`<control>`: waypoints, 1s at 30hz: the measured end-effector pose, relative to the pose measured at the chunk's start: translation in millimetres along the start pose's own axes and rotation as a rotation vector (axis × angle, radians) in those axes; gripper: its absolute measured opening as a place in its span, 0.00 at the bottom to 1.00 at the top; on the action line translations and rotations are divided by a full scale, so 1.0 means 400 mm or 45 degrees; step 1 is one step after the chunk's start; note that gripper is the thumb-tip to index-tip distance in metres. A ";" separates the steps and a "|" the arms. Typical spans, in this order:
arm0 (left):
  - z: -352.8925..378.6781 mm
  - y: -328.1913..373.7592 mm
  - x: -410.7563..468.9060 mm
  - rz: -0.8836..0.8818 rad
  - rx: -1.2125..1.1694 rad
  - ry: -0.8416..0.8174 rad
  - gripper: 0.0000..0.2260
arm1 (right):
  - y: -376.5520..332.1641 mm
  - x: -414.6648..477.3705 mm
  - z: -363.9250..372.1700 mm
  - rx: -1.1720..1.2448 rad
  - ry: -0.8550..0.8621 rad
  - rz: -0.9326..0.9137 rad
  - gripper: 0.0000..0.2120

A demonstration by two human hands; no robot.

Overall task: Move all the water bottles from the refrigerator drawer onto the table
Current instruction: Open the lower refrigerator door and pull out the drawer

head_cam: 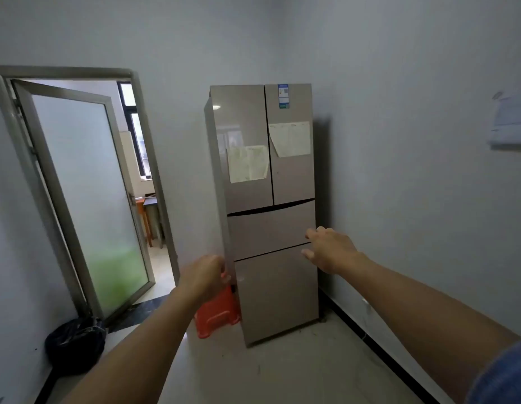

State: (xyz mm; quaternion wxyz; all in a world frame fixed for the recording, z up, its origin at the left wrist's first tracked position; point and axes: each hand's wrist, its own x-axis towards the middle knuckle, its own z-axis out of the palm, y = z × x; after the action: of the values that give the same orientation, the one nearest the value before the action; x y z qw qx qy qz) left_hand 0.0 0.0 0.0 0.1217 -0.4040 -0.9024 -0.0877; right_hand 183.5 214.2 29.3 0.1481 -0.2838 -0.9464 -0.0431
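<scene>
A tall beige refrigerator (268,170) stands against the far wall, with two upper doors and two drawers below, all closed. The upper drawer front (268,231) and lower drawer front (276,290) show no contents. No water bottles and no table top are visible. My left hand (205,277) is held out in front of the fridge's lower left corner, fingers curled, holding nothing I can see. My right hand (329,250) reaches toward the right edge of the drawers, fingers spread, apart from the fridge.
An orange plastic stool (215,313) sits on the floor left of the fridge. A black rubbish bag (75,345) lies at lower left. A frosted glass door (87,193) stands open onto another room. A paper holder (510,121) hangs on the right wall.
</scene>
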 end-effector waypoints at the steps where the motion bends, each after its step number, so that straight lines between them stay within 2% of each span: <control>1: 0.012 0.000 0.015 -0.002 -0.007 -0.014 0.10 | 0.001 0.016 0.009 -0.002 -0.015 0.000 0.22; 12: 0.185 -0.029 0.367 -0.074 -0.032 -0.082 0.08 | 0.096 0.411 0.214 0.047 -0.002 -0.078 0.20; 17: 0.253 -0.051 0.532 -0.178 -0.197 -0.113 0.09 | 0.141 0.617 0.292 0.081 -0.017 -0.102 0.19; 30: 0.480 -0.213 0.916 -0.240 -0.335 -0.196 0.09 | 0.105 1.046 0.566 0.132 -0.103 -0.127 0.19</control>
State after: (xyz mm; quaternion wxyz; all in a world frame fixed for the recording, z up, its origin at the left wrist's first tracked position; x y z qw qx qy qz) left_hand -328.5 252.4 -82.2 -0.0102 -0.3356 -0.9236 -0.1849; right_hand -184.0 506.3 -58.8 0.1220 -0.2299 -0.9655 0.0101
